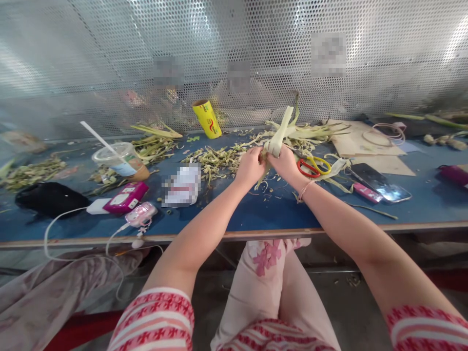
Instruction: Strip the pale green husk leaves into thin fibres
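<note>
Above the table's middle, my left hand (252, 165) and my right hand (283, 163) meet around a pale green leaf strip (281, 131), which looks folded or woven. Both hands have their fingers closed on it; the strip's upper end sticks up past them. Fingertip details are hidden behind my knuckles. Beside my right wrist lie scissors (310, 168) with one red and one yellow handle loop, their blades not clearly visible. Curled leaf scraps (215, 163) spread over the blue table (226, 214) left of and beneath my hands. Longer strips (318, 131) lie behind my right hand.
A yellow tube (207, 119) stands near the perforated metal panel (256, 58). To the left are a lidded plastic cup (122, 161) with a straw, a black pouch (51, 199), a magenta box (126, 197) and a cable. A phone (380, 183) and brown sheets (365, 141) lie right.
</note>
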The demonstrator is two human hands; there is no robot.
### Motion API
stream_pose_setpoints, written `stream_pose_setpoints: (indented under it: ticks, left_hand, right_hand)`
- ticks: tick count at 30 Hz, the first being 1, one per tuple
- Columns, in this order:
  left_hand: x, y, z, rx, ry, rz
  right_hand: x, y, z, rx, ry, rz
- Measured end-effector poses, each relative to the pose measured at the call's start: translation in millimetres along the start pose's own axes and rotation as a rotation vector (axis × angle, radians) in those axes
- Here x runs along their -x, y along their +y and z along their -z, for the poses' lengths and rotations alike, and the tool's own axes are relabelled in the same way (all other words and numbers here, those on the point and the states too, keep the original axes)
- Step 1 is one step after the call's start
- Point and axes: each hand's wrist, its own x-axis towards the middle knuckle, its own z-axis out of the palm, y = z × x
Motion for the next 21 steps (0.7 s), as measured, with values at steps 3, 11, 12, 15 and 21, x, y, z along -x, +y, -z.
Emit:
stream_pose_setpoints:
  ticks: [3, 11, 12, 15, 21]
  left_hand:
    - [-2, 0, -0.9, 0.059, 0.066, 0.099]
    - [-7, 5, -5.2, 0.656, 0.09, 0.609]
    - [-7, 6, -5.5, 0.72, 0.078, 0.644]
    - [-7, 7, -5.4, 0.773, 0.053, 0.659]
    - [-5, 7, -4.4, 0.646, 0.047, 0.513]
  right_hand:
    - [-2, 4, -1, -0.04, -0.032, -0.03]
    - [-2, 9, -7, -0.617, -0.156, -0.334]
    - [-2, 8, -6, -0.663, -0.161, -0.363]
    - [-1, 4, -3, -0.724, -0.154, -0.403]
    - [-4, 8, -4, -0.72, -0.137, -0.376]
